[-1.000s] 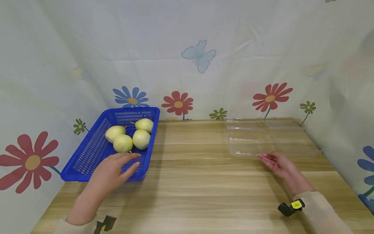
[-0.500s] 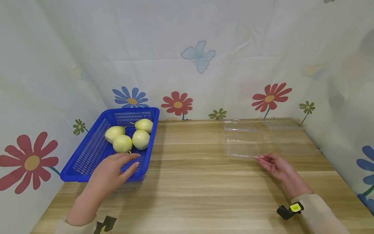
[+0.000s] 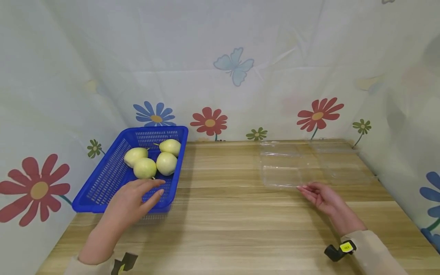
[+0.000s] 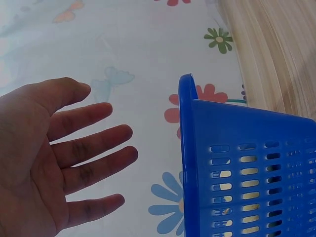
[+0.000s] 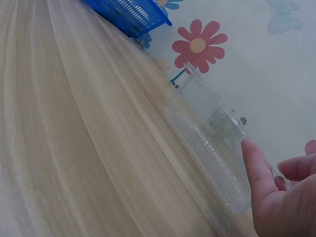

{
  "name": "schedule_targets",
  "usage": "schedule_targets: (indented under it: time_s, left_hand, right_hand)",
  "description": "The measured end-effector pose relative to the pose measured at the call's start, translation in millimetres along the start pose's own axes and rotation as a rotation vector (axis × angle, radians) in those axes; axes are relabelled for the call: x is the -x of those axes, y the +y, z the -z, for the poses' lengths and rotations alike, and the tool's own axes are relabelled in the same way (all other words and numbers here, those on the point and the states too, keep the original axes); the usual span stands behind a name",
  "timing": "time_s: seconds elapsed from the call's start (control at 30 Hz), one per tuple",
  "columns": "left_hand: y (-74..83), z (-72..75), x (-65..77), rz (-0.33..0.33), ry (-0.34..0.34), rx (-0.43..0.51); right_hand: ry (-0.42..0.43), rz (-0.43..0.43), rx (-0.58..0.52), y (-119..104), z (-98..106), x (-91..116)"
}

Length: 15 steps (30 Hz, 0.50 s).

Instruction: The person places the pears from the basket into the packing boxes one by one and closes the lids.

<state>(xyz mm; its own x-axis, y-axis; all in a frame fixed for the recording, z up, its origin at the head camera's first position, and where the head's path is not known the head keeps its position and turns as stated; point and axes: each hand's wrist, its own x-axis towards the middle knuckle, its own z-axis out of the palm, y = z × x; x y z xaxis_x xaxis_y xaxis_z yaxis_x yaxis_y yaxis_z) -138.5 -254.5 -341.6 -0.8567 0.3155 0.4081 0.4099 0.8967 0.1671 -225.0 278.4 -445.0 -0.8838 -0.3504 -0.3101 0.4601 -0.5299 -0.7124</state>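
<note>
Plastic container (image 3: 282, 170), clear and thin-walled: in the head view it sits on the wooden table (image 3: 233, 217) to the right of the blue basket (image 3: 107, 175), well apart from it. Whether the see-through stretch farther right of the basket is a lid joined to it cannot be told. At the container's near edge is the right hand (image 3: 323, 198), thumb and fingers drawn together. The step in hand looks like positioning the container; the next move seems to call for a light, steady pinch, since such thin plastic would probably flex or slide. Four pears (image 3: 145, 168) lie inside the basket, toward its far end. The left hand (image 3: 128, 201) is by the basket's near end, fingers relaxed, gripping nothing.

From the left wrist, that hand shows a bare palm and well-spread fingers, with a gap between them and the basket's wall; it is fully released.

From the right wrist, the thumb lies on one side of the container's rim and a finger on the other, nearly closed together, pinching the edge. From there the container extends toward the basket, seen beyond it.
</note>
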Motion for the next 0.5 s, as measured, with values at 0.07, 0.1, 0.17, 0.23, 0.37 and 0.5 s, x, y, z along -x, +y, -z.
schedule_targets:
  time_s: [0.07,0.1,0.17,0.23,0.37,0.5]
  left_hand:
    - [-0.1,-0.5,-0.3,-0.006,0.005,-0.002]
    - [-0.3,-0.8,-0.4,-0.012,0.009,-0.003]
    - [-0.3,-1.3,-0.7,-0.021,0.013,-0.005]
    - [-0.2,-1.7,-0.9,-0.027,0.017,-0.004]
    - [0.4,-2.0,-1.2,-0.030,0.017,-0.002]
    - [1.5,-2.3,-1.2,-0.027,0.015,0.000]
  right_hand:
    - [-0.009,0.001,0.007,2,-1,0]
    - [-0.011,0.003,0.018,2,-2,0]
    - [-0.014,0.006,0.030,4,-3,-1]
    - [-0.015,0.006,0.042,5,-4,-1]
    - [-0.021,-0.002,0.053,8,-7,-1]
    - [-0.027,-0.008,0.052,10,-11,-1]
